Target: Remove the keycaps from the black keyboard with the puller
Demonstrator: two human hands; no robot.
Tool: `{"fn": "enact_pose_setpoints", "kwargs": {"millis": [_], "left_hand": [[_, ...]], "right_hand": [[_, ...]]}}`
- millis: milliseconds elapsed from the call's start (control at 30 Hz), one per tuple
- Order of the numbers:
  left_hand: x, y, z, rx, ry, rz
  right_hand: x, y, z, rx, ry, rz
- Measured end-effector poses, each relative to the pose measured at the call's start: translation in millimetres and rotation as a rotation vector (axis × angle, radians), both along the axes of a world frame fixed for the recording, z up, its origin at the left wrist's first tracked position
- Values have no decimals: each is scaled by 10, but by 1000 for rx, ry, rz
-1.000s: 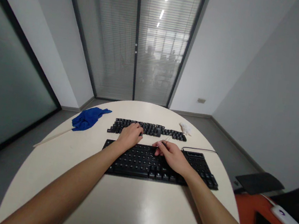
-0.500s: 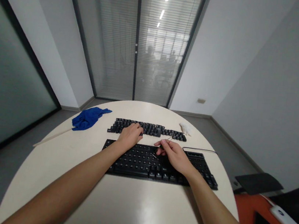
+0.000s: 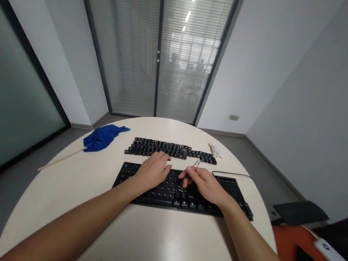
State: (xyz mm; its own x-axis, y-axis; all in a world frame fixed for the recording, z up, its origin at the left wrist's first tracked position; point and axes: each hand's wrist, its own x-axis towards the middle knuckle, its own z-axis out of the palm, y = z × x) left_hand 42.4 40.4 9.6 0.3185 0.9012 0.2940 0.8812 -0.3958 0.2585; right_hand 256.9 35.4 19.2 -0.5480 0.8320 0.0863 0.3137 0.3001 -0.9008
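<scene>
My left hand (image 3: 154,170) hovers over the left-centre of a black keyboard (image 3: 151,198), palm down, with a gap between thumb and forefinger. Nothing shows in that gap. In my closed right hand (image 3: 203,183) is a wire keycap puller (image 3: 197,163); its thin wires stick out above the fingers and also below them, close to the keyboard's bare key stems. Some keycaps still sit along the keyboard's bottom row and right edge. Beyond the keyboard, loose black keycaps (image 3: 174,149) lie in tight rows, partly hidden by my left fingers.
A blue cloth (image 3: 103,138) on a pale stick (image 3: 61,161) lies at the left of the round white table (image 3: 158,245). Crumpled white material (image 3: 215,150) rests at the back right, near the keyboard's cable (image 3: 232,173). An orange seat (image 3: 291,242) stands at the right.
My left hand has drawn back from the keycap rows and moved slightly right, over the keyboard. The right hand has barely moved; the puller's wires below it have shifted slightly towards me.
</scene>
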Motion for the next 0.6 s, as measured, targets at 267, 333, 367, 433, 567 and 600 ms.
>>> {"fn": "enact_pose_setpoints", "kwargs": {"millis": [267, 333, 367, 433, 567, 600], "left_hand": [[-57, -360, -176, -57, -105, -176], [-105, -348, -221, -47, -115, -189], [-125, -338, -237, -46, -119, -191], [-158, -320, -257, -47, -123, -193], [-223, -300, -255, -59, -127, -188], [-242, -299, -250, -63, -131, -182]], "right_hand": [[-70, -102, 71, 84, -166, 95], [-102, -129, 97, 117, -213, 129], [-121, -144, 110, 134, -238, 150], [-164, -175, 135, 175, -282, 187], [-245, -221, 159, 340, -298, 228], [-255, -224, 156, 374, -291, 231]]}}
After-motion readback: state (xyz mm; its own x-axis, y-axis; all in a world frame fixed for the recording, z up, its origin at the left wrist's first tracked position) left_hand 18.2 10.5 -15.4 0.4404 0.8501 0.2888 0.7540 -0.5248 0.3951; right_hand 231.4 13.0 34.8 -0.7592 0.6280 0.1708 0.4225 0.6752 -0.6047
